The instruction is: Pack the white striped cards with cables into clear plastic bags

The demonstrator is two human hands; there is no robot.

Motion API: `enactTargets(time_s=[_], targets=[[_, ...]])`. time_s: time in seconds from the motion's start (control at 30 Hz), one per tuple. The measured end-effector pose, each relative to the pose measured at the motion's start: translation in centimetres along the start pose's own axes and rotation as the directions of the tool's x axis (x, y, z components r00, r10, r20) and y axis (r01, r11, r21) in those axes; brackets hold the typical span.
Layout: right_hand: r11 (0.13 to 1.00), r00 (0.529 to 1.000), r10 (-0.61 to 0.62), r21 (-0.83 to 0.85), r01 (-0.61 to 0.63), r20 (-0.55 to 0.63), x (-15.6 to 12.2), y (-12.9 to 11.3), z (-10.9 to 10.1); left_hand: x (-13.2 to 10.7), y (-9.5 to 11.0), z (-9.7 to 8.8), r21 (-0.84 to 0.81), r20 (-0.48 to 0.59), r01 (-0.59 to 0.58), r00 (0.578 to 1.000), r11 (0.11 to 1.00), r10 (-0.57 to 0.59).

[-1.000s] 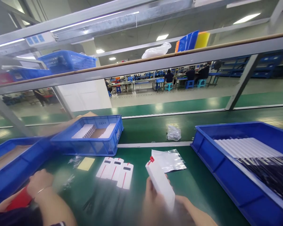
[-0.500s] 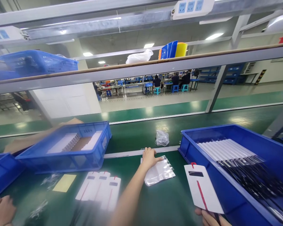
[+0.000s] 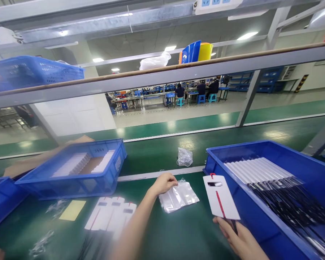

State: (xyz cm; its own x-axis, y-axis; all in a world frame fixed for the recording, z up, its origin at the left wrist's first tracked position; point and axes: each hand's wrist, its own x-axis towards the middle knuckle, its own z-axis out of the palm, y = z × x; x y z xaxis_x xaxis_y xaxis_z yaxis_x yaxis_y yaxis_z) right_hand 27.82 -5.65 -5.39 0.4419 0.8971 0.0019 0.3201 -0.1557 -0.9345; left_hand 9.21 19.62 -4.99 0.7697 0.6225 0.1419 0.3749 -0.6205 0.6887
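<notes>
My right hand is pinching a white card by its bottom edge, long axis running toward 11 o'clock, red clip end up. My left hand is gripping a clear bag on the bench. At 3 o'clock, a blue bin is holding white and black sticks; three cards are lying at 9 o'clock.

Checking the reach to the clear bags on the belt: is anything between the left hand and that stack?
Nothing visible. The left hand is already on the near-left edge of the stack of clear bags, fingers touching it. The right hand holds a white card off to the side, apart from the bags.
</notes>
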Motion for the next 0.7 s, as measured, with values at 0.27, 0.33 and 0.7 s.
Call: enactTargets(time_s=[0.27,0.33,0.7], targets=[[0.998,0.999,-0.013,-0.056,0.016,0.045,10.1,-0.5,4.5,-2.2,0.0,-0.1,-0.028,-0.07,-0.074,0.995,0.997,0.072],[0.996,0.995,0.016,-0.092,-0.006,0.102,11.4,-0.3,5.9,-2.5,0.0,0.1,-0.034,-0.086,-0.084,0.993,0.996,0.081],[0.949,0.99,0.095,-0.309,-0.06,0.101,13.9,2.1,7.8,-9.4,4.2,-2.8,-0.366,-0.476,-0.045,0.868,0.93,-0.145]])
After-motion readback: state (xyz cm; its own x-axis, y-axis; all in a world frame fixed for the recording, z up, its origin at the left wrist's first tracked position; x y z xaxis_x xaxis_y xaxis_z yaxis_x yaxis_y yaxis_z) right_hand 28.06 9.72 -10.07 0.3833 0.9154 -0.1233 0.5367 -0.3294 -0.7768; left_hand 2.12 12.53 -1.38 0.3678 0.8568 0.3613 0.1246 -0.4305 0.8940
